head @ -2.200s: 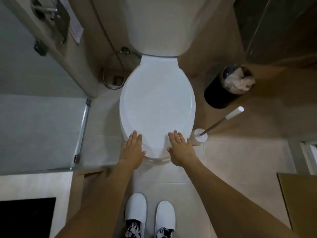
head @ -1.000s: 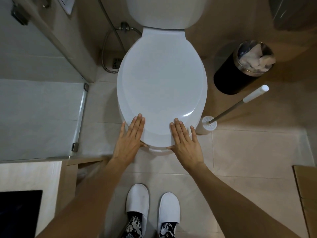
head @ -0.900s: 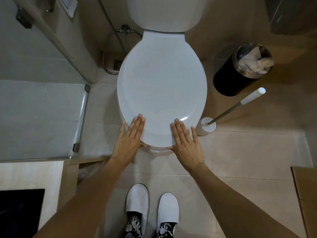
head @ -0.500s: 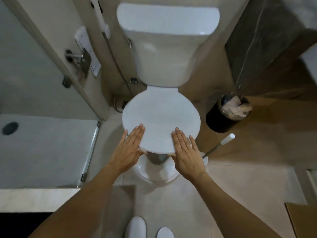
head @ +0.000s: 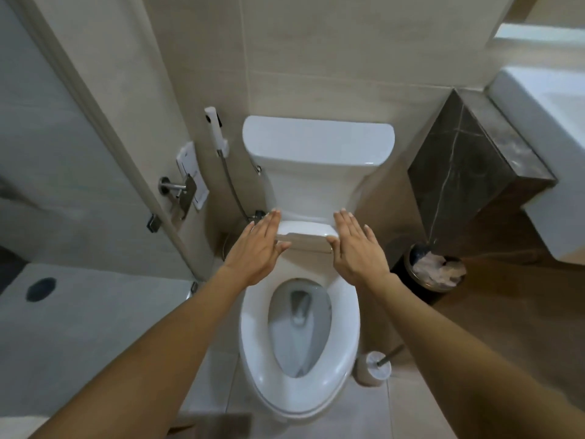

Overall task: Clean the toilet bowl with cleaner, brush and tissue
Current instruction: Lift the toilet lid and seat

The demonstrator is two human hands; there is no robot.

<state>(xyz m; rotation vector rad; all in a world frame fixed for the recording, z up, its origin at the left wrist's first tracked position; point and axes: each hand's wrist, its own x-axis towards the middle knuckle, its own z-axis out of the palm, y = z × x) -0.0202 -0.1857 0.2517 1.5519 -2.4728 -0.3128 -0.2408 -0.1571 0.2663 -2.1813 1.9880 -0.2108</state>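
The white toilet lid (head: 304,236) stands raised against the cistern (head: 316,147). My left hand (head: 256,248) holds its left edge with straight fingers, thumb under the rim. My right hand (head: 357,245) holds its right edge the same way. Below them the white seat (head: 253,353) lies down around the open bowl (head: 299,331), which has water at the bottom. The toilet brush holder (head: 372,367) stands on the floor right of the bowl; my right forearm hides most of the brush handle. No cleaner bottle is in view.
A black bin (head: 433,277) full of crumpled tissue stands right of the toilet. A bidet sprayer (head: 215,128) hangs on the wall to the left, near a metal paper holder (head: 180,193). A glass shower screen (head: 47,153) is on the left, a white basin (head: 544,128) on the right.
Both hands have lifted the lid from flat on the seat up to the cistern, uncovering the seat and bowl. My view has tilted upward.
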